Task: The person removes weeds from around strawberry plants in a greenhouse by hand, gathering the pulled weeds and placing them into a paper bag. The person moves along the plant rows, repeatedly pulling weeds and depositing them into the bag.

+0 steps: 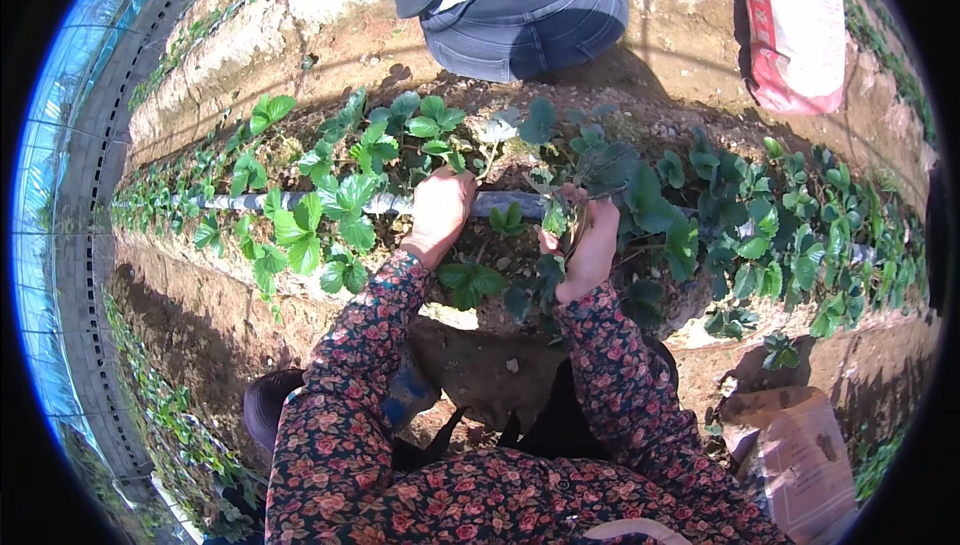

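My left hand point(442, 213) reaches over the grey drip pipe point(390, 204) into a row of strawberry plants point(350, 195). Its fingers are curled down at the base of a plant, beside a pale stem, and their tips are hidden. To the right, my right hand point(592, 250) is closed around a bunch of strawberry leaves point(574, 217) with thin stems, some of them dry-looking. The bunch sticks out above and below the fingers. A small green strawberry plant point(508, 219) stands between my hands, against the pipe.
A person in grey jeans point(530, 35) is bent over in the far furrow. A white and red sack point(795, 25) lies at the far right, and a cardboard box point(800, 470) stands near right. Blue plastic sheeting point(65, 125) lines the left side.
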Tool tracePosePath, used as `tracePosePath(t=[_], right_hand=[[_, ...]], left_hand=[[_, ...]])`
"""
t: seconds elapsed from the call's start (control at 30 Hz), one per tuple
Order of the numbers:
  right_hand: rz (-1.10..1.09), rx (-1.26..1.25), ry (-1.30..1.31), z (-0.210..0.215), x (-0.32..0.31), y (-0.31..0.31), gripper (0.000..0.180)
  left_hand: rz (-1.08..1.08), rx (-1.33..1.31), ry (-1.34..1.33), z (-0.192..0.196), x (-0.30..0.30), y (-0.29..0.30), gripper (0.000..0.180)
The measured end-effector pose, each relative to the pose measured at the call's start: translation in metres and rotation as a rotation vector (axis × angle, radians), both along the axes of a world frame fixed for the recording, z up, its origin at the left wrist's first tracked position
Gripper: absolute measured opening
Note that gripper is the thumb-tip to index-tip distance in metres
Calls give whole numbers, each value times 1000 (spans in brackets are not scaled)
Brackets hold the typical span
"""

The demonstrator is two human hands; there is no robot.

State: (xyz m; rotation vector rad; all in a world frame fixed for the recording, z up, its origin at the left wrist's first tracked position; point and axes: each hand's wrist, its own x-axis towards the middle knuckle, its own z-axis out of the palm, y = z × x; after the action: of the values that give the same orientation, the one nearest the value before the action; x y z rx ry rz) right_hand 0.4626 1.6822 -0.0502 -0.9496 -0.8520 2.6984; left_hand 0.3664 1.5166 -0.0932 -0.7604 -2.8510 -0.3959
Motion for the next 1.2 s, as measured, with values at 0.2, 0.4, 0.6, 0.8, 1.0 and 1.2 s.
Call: tracePosePath(t=[0.2,0.4,0.6,0.8,1.0,1.2], right_hand=[[-40,-47,158,-19,-4,-10,46],[100,206,154,-32,2,-3,16],[147,-7,237,-25,-1,-12,10],[147,18,147,-33,-4,0,5],[139,-43,160,-34,-6,-7,5],[129,-45,160,-36,-3,0,7]], left_hand=[[-102,228,-103,59,69,48,7],[-392,136,-230,101,63,46,19],[-106,-152,-37,41,-74,-59,13],[-178,-311,-69,9,-69,-40,9],[46,-464,-40,17,-30,-38,8],[261,419,-436,84,-8,-20,30]])
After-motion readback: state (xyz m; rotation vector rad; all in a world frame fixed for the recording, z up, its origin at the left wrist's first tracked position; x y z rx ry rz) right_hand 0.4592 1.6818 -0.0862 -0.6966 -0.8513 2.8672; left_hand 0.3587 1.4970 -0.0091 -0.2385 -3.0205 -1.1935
